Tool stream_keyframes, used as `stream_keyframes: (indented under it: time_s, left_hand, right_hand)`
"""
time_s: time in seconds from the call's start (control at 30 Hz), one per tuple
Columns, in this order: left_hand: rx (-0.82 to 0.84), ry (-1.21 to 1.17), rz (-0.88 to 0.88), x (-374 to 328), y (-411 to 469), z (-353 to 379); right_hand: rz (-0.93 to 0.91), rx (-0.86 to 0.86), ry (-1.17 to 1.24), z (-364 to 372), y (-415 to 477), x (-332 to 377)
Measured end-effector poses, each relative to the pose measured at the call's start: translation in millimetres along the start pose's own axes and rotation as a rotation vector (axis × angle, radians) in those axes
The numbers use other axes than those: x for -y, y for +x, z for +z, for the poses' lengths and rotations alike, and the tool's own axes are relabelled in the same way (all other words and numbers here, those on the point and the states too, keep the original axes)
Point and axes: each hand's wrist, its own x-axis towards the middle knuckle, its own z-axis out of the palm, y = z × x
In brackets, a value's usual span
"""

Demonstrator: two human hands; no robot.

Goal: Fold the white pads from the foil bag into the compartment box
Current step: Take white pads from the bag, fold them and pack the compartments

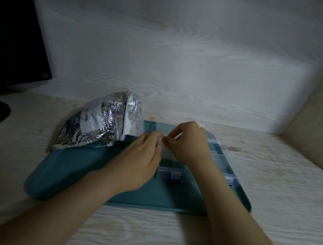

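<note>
A white pad (161, 141) is pinched by the fingertips of the left hand (141, 158) and right hand (189, 144), directly over the clear compartment box (171, 167), the foil bag (98, 128) lying to the left.

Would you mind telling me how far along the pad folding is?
Done: hard to tell; the nearest cell of the compartment box looks empty. In hand: the left hand and right hand pinch one white pad above the box. Left: the foil bag on the teal tray shows more white inside, so most probably remains.
</note>
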Motion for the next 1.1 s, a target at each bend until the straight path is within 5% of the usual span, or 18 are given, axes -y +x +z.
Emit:
stream_keyframes:
  time_s: [0.2,0.4,0.57,0.77,0.93,1.1]
  left_hand:
    - [-0.019,0.013,0.017,4,1,3]
    - [-0.022,0.026,0.031,2,0,2]
    - [-0.088,0.076,0.078,-2,-3,0]
    - [-0.303,0.177,0.188,-20,-4,-10]
    - [-0.664,0.230,0.391,-22,-1,-36]
    - [-0.797,0.280,0.103,30,14,-67]
  right_hand:
    - [-0.051,0.153,-0.069,-9,-5,2]
    - [-0.018,0.045,-0.001,-11,-7,2]
    - [-0.149,0.145,-0.157,-11,-13,7]
    - [-0.323,0.168,-0.173,-9,-16,6]
    - [-0.279,0.079,-0.127,-8,-18,4]
    - [-0.417,-0.123,-0.050,-9,-26,19]
